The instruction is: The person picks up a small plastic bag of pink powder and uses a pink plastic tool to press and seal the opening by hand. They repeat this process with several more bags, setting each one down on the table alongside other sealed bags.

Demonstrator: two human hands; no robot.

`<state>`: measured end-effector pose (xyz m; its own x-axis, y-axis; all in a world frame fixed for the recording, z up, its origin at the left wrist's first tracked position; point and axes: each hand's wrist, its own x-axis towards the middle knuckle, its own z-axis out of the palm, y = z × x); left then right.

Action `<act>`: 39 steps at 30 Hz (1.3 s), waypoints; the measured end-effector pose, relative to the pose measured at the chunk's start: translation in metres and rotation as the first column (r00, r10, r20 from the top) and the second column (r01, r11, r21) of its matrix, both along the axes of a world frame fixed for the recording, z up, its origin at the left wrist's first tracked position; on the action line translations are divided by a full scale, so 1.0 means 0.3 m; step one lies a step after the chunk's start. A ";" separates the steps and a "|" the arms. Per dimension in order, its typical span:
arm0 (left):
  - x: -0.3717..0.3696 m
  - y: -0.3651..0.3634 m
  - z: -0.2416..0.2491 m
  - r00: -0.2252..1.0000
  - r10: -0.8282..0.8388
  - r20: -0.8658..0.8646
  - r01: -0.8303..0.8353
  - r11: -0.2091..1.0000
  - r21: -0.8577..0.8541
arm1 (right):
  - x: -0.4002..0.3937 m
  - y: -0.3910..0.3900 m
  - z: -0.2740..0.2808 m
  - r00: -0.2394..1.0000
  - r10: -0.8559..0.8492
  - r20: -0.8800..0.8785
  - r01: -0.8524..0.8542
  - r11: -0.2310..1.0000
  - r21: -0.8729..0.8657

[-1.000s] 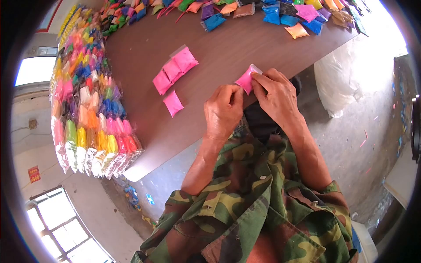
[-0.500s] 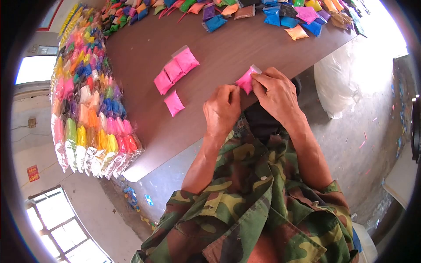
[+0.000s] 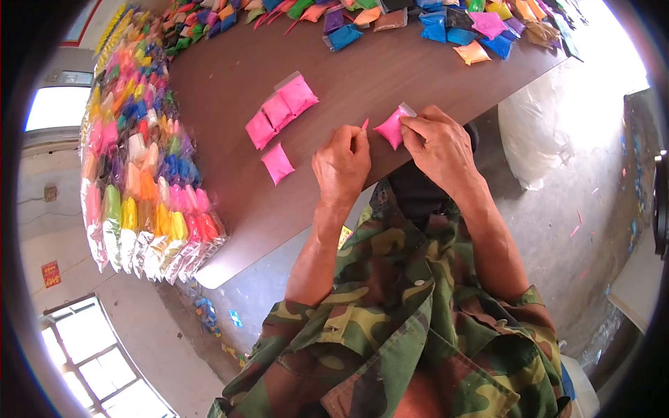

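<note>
My right hand pinches the right end of a small pink packet with a clear edge, close to the table's near edge. To its left, my left hand is closed, and a thin pink strip sticks up from between its thumb and finger. A narrow gap separates the strip from the packet. Three pink packets lie in a joined-looking row on the brown table, and a single pink packet lies just below them.
Many bagged bundles of coloured packets line the table's left side. Loose coloured packets are heaped along the far edge. A large clear plastic bag hangs or stands beyond the table's right edge.
My left hand has moved left, away from the packet, and the thin pink strip now shows in its fingers. My right hand stays almost in place with the packet.
</note>
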<state>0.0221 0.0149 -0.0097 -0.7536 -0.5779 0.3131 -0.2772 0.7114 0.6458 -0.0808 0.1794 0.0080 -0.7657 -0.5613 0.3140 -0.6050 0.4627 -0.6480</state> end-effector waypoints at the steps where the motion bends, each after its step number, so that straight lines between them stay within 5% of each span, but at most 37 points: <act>1: 0.001 0.004 0.019 0.999 -0.022 -0.043 0.023 1.000 0.013 | -0.001 -0.004 0.005 1.000 0.000 0.001 0.000 1.000 0.013; 6: -0.001 0.065 0.028 0.978 -0.148 -0.145 0.145 0.989 -0.032 | 0.000 -0.006 -0.018 1.000 -0.011 -0.020 0.010 0.998 -0.062; 9: -0.017 0.014 -0.015 0.994 -0.043 -0.096 0.033 0.994 -0.101 | -0.002 0.001 -0.031 0.999 0.000 -0.050 -0.004 0.998 -0.070; 23: -0.008 -0.034 -0.020 0.988 -0.066 -0.140 0.076 0.995 0.066 | 0.031 -0.007 -0.025 0.989 -0.138 -0.054 0.123 0.968 -0.220; 28: -0.009 -0.039 -0.016 0.986 -0.078 -0.150 0.081 0.997 0.016 | 0.057 -0.017 -0.039 0.973 -0.051 -0.226 -0.010 0.965 -0.262; 33: -0.008 -0.034 -0.008 0.982 -0.079 -0.170 0.086 0.996 0.034 | 0.128 -0.033 -0.047 0.930 0.085 -0.358 -0.099 0.995 -0.020; 39: -0.009 -0.031 0.016 0.987 -0.068 -0.147 0.080 0.994 0.078 | 0.128 0.004 -0.015 0.937 0.165 -0.307 -0.155 0.986 0.057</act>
